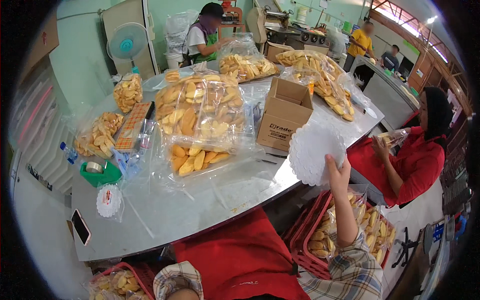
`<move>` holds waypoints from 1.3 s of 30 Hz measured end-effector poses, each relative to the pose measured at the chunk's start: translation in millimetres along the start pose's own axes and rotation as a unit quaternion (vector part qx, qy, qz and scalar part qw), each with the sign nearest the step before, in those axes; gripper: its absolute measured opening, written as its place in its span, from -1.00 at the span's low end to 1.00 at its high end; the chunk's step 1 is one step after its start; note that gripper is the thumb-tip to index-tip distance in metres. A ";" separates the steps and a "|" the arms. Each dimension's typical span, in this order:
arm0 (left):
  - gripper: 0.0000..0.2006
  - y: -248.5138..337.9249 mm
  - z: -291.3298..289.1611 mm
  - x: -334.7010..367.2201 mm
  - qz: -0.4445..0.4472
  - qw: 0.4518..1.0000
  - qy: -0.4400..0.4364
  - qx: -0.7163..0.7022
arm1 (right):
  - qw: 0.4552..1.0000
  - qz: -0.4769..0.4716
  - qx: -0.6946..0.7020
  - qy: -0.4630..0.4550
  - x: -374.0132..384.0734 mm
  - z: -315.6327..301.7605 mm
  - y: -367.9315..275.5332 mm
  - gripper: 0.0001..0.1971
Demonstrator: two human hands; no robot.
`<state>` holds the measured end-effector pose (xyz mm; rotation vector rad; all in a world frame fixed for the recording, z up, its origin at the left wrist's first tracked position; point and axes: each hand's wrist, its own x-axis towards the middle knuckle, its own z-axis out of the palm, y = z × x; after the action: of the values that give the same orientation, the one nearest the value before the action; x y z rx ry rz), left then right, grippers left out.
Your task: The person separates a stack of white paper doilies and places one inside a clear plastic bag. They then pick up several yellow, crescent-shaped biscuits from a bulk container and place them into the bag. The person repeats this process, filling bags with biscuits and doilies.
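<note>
My right hand (338,176) is raised over the table's right front edge. Its thumb and fingers are closed on a round white paper doily (314,150) with a scalloped lace edge; whether it is one sheet or a stack I cannot tell. The doily partly covers the lower right of an open cardboard box (286,110) on the metal table (215,210). At the bottom edge only my left sleeve (177,275) and a bit of forearm show; the left hand is out of the picture. A big clear bag of flat golden biscuits (197,115) lies left of the box.
More bagged biscuits (320,75) lie at the back. Left are a green tape dispenser (100,174), a small white doily (109,201) and a phone (80,227). Red crates (301,246) of bagged biscuits stand below right. A person in red (415,165) sits at right; others work behind.
</note>
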<state>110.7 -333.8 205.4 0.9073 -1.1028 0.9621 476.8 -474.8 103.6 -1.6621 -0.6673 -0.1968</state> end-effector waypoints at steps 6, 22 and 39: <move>-0.71 1.5 -14.9 -55.4 -0.303 0.938 0.078 0.150 | 0.978 -0.197 -0.014 0.068 101.2 23.4 -32.0 -0.79; -0.71 39.9 -9.2 -128.3 -0.371 0.665 0.556 0.332 | 0.825 -0.116 -0.487 -0.263 239.2 126.3 40.5 -0.75; -0.76 28.4 -20.4 -132.8 -0.432 0.629 0.519 0.386 | 0.855 -0.055 -0.461 -0.233 245.0 126.7 65.6 -0.70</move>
<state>67.6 -327.4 75.2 1.1021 0.8243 0.8498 681.4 -281.9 139.4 -2.6454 -1.1466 -0.2112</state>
